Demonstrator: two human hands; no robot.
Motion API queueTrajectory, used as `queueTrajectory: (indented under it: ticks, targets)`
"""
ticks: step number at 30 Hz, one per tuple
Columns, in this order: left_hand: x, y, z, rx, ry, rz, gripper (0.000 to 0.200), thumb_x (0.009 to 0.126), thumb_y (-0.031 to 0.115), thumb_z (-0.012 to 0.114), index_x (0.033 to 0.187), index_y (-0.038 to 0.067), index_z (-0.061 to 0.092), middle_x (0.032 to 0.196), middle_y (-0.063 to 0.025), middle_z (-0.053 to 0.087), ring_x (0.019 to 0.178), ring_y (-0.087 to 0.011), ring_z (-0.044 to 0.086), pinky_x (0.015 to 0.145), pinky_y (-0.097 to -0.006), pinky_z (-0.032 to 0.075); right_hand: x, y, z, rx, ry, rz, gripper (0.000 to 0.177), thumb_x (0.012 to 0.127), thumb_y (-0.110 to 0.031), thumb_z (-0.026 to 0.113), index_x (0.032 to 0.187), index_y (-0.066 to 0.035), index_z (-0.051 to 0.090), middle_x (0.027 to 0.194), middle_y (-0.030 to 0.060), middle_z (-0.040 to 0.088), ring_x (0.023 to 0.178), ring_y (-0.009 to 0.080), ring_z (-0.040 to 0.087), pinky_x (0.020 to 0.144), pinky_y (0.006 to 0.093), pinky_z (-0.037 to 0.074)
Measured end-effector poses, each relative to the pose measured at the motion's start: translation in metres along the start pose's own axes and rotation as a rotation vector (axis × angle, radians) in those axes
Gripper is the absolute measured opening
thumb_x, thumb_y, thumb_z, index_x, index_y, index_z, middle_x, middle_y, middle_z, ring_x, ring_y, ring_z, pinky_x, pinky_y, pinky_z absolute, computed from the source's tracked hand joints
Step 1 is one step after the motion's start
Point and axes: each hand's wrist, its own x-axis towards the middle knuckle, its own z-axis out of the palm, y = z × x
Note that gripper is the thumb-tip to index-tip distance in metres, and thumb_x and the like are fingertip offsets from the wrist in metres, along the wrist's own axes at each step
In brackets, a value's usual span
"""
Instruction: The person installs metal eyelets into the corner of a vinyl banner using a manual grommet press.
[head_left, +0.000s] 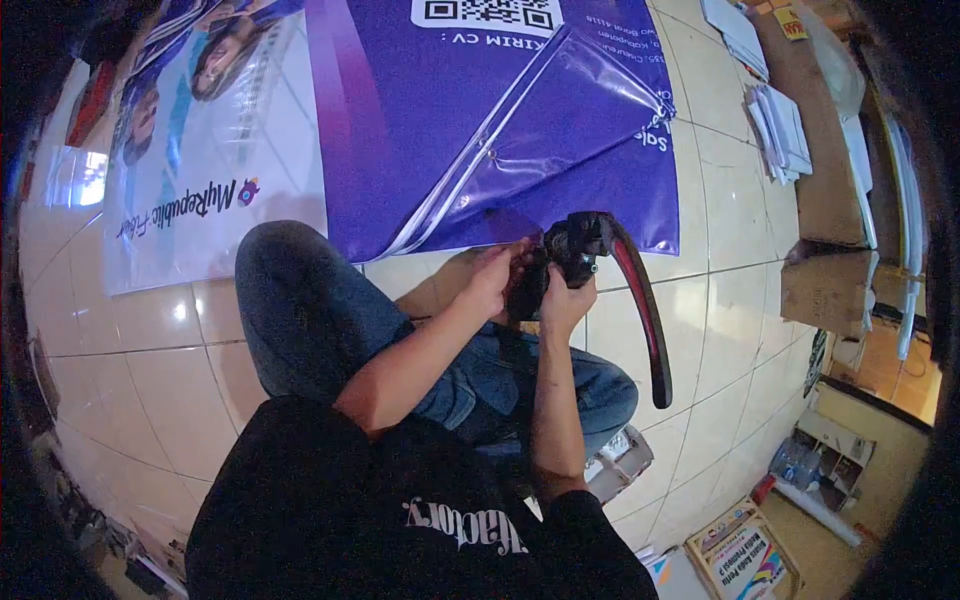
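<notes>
The black press tool (pixel 643 300), with its long curved handle striped in red, is held up off the floor just above the person's bent knee (pixel 300 300), its heavy head close to the near edge of the purple banner (pixel 480 120). Both hands are closed on that head: the left hand (pixel 492 280) is clenched on it from the side and the right hand (pixel 565 300) grips it from beneath, fingers close to the working parts. The likeliest trouble is a pinch; if the handle swings while fingers sit at the mechanism, skin could be caught. The handle hangs out free to the right with nothing steadying it, so its weight could twist the head in the grip and drop it onto the tiled floor (pixel 150 350) or the leg. The glossy tiles would let a dropped tool skid towards the banner's folded corner (pixel 560 110), which could be scuffed or creased.
</notes>
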Motion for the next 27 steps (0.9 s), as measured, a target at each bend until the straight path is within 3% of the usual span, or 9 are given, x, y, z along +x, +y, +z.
queueTrajectory:
  ticks: [4, 6, 10, 12, 22, 24, 27]
  targets:
    - [0.011, -0.01, -0.005, -0.099, 0.014, 0.079, 0.013, 0.084, 0.021, 0.065, 0.091, 0.01, 0.066, 0.081, -0.0001, 0.066, 0.072, -0.012, 0.06, 0.062, -0.0255, 0.045, -0.004, 0.0, 0.005, 0.006, -0.012, 0.062, 0.023, 0.071, 0.0, 0.066, 0.094, 0.003, 0.063, 0.088, 0.009, 0.066, 0.079, 0.0175, 0.062, 0.077, 0.0299, 0.047]
    - [0.009, -0.009, -0.006, -0.147, -0.087, 0.194, 0.012, 0.083, 0.018, 0.066, 0.091, 0.01, 0.067, 0.083, -0.0002, 0.066, 0.072, -0.0116, 0.06, 0.062, -0.0253, 0.045, -0.006, 0.002, 0.008, -0.002, -0.012, 0.016, 0.023, 0.072, -0.001, 0.065, 0.095, 0.002, 0.063, 0.085, 0.0082, 0.066, 0.078, 0.0153, 0.061, 0.074, 0.0291, 0.048]
    - [-0.001, -0.003, 0.001, -0.038, -0.001, 0.168, 0.011, 0.084, 0.017, 0.065, 0.091, 0.009, 0.067, 0.084, -0.0003, 0.066, 0.074, -0.0126, 0.061, 0.064, -0.027, 0.046, -0.003, 0.002, 0.008, 0.012, -0.012, -0.02, 0.024, 0.073, -0.003, 0.064, 0.096, 0.001, 0.062, 0.082, 0.0075, 0.066, 0.075, 0.013, 0.061, 0.071, 0.0283, 0.048]
    - [0.004, -0.003, -0.002, 0.059, 0.054, 0.126, 0.017, 0.087, 0.012, 0.057, 0.1, 0.004, 0.064, 0.093, -0.0058, 0.066, 0.082, -0.0185, 0.063, 0.075, -0.0328, 0.052, -0.003, 0.001, 0.004, -0.035, -0.024, -0.019, 0.024, 0.073, -0.005, 0.064, 0.096, 0.001, 0.062, 0.081, 0.0076, 0.066, 0.075, 0.0131, 0.061, 0.072, 0.0284, 0.048]
    - [0.008, -0.01, -0.01, -0.075, -0.047, 0.162, 0.014, 0.09, 0.01, 0.056, 0.097, 0.003, 0.064, 0.09, -0.0045, 0.065, 0.076, -0.0158, 0.061, 0.073, -0.0306, 0.05, -0.007, 0.006, -0.001, 0.009, -0.066, -0.071, 0.023, 0.076, -0.005, 0.065, 0.098, 0.002, 0.061, 0.085, 0.0083, 0.066, 0.079, 0.0144, 0.061, 0.074, 0.0292, 0.047]
    - [0.003, -0.009, -0.005, 0.031, 0.005, 0.274, 0.013, 0.089, 0.012, 0.058, 0.095, 0.004, 0.065, 0.089, -0.0043, 0.066, 0.076, -0.0149, 0.061, 0.071, -0.0297, 0.049, -0.011, 0.005, -0.004, 0.085, -0.061, -0.015, 0.021, 0.075, -0.002, 0.065, 0.095, 0.003, 0.062, 0.087, 0.008, 0.066, 0.081, 0.0152, 0.06, 0.076, 0.029, 0.047]
    - [-0.003, 0.001, -0.001, 0.094, 0.003, 0.18, 0.012, 0.087, 0.013, 0.061, 0.095, 0.005, 0.066, 0.088, -0.0036, 0.066, 0.076, -0.014, 0.061, 0.07, -0.0291, 0.049, -0.012, 0.006, -0.01, -0.008, -0.044, -0.006, 0.021, 0.075, -0.001, 0.065, 0.095, 0.003, 0.062, 0.087, 0.0073, 0.066, 0.08, 0.0154, 0.061, 0.076, 0.0286, 0.047]
